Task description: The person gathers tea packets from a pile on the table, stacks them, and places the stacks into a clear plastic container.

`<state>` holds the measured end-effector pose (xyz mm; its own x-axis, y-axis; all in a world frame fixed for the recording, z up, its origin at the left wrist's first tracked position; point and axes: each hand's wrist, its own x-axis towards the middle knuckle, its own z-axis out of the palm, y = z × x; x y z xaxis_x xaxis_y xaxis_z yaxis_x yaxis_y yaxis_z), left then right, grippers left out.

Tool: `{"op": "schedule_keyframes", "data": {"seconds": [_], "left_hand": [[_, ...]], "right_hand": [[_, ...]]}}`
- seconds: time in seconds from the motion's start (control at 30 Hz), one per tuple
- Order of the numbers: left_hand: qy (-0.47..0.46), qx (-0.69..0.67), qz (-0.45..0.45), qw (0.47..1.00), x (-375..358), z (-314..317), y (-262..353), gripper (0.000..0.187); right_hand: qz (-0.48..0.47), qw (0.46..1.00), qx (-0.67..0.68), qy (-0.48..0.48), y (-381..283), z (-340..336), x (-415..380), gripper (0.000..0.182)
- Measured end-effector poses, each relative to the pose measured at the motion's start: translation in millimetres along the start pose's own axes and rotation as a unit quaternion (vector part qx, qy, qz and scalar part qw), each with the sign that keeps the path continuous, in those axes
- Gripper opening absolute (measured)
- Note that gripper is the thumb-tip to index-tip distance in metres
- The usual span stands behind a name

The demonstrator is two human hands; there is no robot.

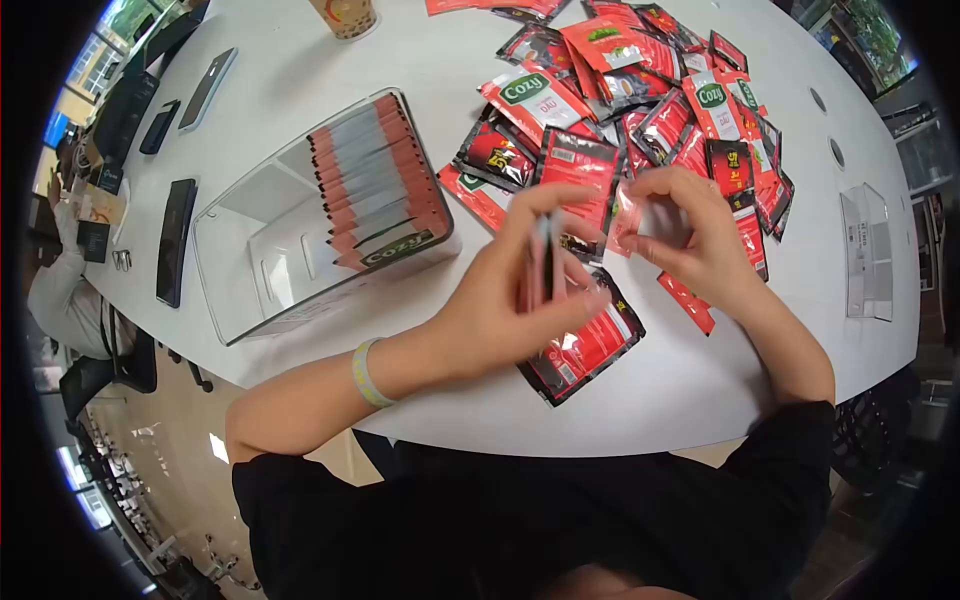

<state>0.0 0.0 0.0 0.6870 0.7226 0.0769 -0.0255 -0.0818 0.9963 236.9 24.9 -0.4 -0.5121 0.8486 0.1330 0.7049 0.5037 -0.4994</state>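
Note:
My left hand (490, 300) is curled around a small bundle of thin sachets (547, 262), seen edge-on and slightly blurred. To its right, my right hand (708, 240) pinches a pink sachet (624, 220) between thumb and fingers, at the near side of a loose pile. Pink Cozy tea sachets (545, 100) and red-and-black sachets (500, 155) make up that pile. Beneath my left hand lies a red-and-black sachet (590, 350). A clear plastic box (225, 318) stands left of my hands, with a row of upright Cozy sachets (370, 170) filling its right part.
Phones (208, 88) and a long black device (176, 242) lie on the white table (450, 405) at left. A drink cup (346, 18) stands at the back. Another clear container (866, 255) is at the right edge. A person (68, 290) sits at far left.

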Motion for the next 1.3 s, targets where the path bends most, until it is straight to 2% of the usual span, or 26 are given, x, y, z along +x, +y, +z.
{"op": "schedule_keyframes", "data": {"seconds": [0.07,0.17,0.2,0.27,0.3,0.37,0.4,0.47,0.5,0.57,0.6,0.67,0.7,0.77,0.83,0.9,0.93,0.97,1.03,1.07,1.17,1.2,1.27,1.3], "left_hand": [[0.110,-0.166,-0.051,0.979,6.0,3.0,4.3,0.069],[0.107,-0.165,-0.014,0.980,5.2,1.5,-1.2,0.068],[0.075,-0.166,-0.047,0.982,3.4,-3.4,7.5,0.068],[0.088,-0.189,-0.031,0.977,4.1,-3.1,-9.5,0.069],[0.098,-0.214,-0.021,0.972,5.2,-4.0,-14.5,0.069],[0.100,-0.229,-0.032,0.968,7.5,-5.4,-12.6,0.069],[0.106,-0.252,-0.026,0.962,8.7,-5.5,-15.3,0.069],[0.118,-0.285,-0.018,0.951,11.1,-3.5,-18.5,0.070],[0.119,-0.283,-0.015,0.952,11.5,-3.9,-17.3,0.070],[0.117,-0.289,-0.034,0.950,11.9,-5.0,-16.1,0.072],[0.118,-0.290,-0.033,0.949,11.9,-5.6,-16.2,0.072],[0.109,-0.255,-0.022,0.960,12.9,-7.3,-16.6,0.069],[0.110,-0.254,-0.020,0.961,13.3,-8.4,-16.6,0.069],[0.104,-0.224,-0.042,0.968,12.7,-9.6,-17.3,0.071],[0.117,-0.227,-0.033,0.966,13.2,-7.3,-19.2,0.073],[0.128,-0.233,-0.021,0.964,14.9,-6.4,-19.3,0.074],[0.143,-0.250,-0.020,0.957,16.0,-5.6,-19.4,0.078],[0.158,-0.269,-0.019,0.950,17.1,-4.1,-19.6,0.081],[0.145,-0.263,-0.016,0.954,15.1,-3.0,-10.9,0.081],[0.134,-0.252,-0.014,0.958,14.0,-3.5,-7.4,0.081],[0.106,-0.237,0.017,0.966,10.2,-0.4,-9.4,0.080],[0.131,-0.264,0.058,0.954,15.3,3.5,-19.9,0.079],[0.135,-0.266,0.060,0.953,15.7,-0.1,-17.5,0.079],[0.143,-0.266,0.068,0.951,16.7,-2.3,-16.3,0.079]], "right_hand": [[0.050,0.993,0.086,0.069,-2.5,2.3,-1.2,0.062],[0.073,0.989,0.101,0.082,-21.7,-0.3,7.7,0.058],[0.072,0.989,0.099,0.081,-21.8,-0.4,5.7,0.058],[0.077,0.976,0.204,0.028,-15.2,-1.3,6.6,0.058],[0.123,0.920,0.371,0.009,-13.8,5.6,3.8,0.063],[0.154,0.902,0.402,-0.005,-11.2,6.6,3.1,0.066],[0.145,0.905,0.399,-0.003,-15.5,5.3,4.1,0.066],[0.094,0.983,0.156,0.035,-25.3,1.3,5.1,0.066],[0.090,0.983,0.154,0.036,-27.6,0.7,5.3,0.066],[0.042,0.996,0.059,0.057,-31.2,0.8,3.8,0.068],[0.042,0.996,0.058,0.056,-31.9,-0.6,3.4,0.068],[0.119,0.981,0.153,-0.019,-29.0,-8.9,5.2,0.070],[0.117,0.981,0.152,-0.019,-26.1,-15.3,7.2,0.070],[0.219,0.942,0.234,-0.101,-20.0,-28.3,10.4,0.070],[0.225,0.943,0.222,-0.105,-15.3,-30.4,11.1,0.064],[0.143,0.965,0.220,-0.027,-9.4,-26.5,12.9,0.055],[0.152,0.930,0.336,0.016,-24.4,-27.2,13.1,0.048],[0.153,0.930,0.333,0.017,-31.6,-23.5,14.5,0.048],[0.040,0.960,0.263,0.090,-42.1,-15.3,14.3,0.046],[0.001,0.972,0.219,0.080,-48.0,-7.8,15.6,0.045],[-0.122,0.970,0.212,0.006,-56.0,11.8,22.1,0.057],[-0.118,0.970,0.213,0.010,-55.3,7.4,24.1,0.057],[-0.132,0.952,0.256,-0.099,-49.3,-11.9,33.9,0.054],[-0.156,0.956,0.241,-0.063,-39.3,-18.5,43.3,0.052]]}}
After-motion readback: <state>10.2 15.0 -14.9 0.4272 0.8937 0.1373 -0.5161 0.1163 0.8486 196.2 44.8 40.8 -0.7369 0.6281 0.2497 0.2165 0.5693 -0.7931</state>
